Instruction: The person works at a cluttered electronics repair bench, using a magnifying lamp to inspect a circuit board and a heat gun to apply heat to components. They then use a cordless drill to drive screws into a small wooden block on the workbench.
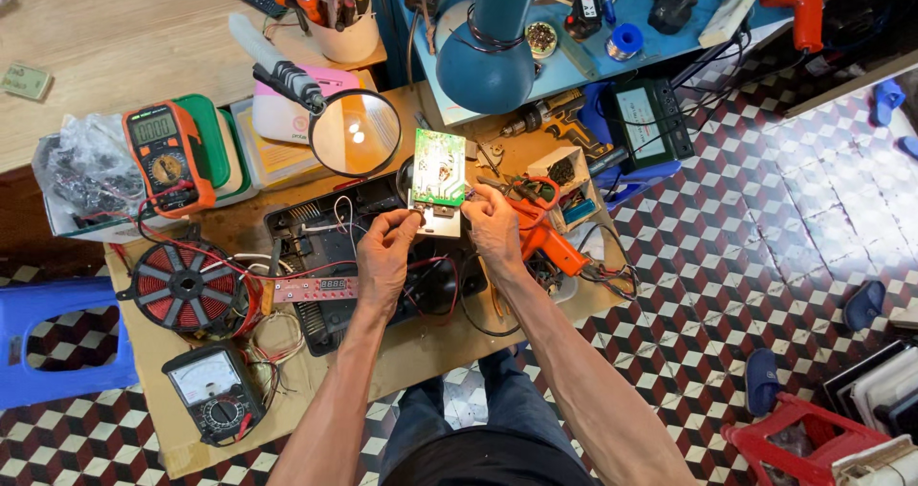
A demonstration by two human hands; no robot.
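Both hands hold a green circuit board (438, 168) upright over the opened black appliance casing (320, 242). The left hand (387, 247) pinches the board's lower left corner, and the right hand (492, 223) grips its lower right edge with fingers curled. Just left of the board stands a magnifying glass (355, 132); right of it lies an orange tool (545, 237). Left of the casing sits a red coil (186, 287).

Two meters: one orange digital meter (167, 156), one black analog meter (212, 392). One magnifying glass (355, 132), one green circuit board (439, 167), one red coil (187, 288).
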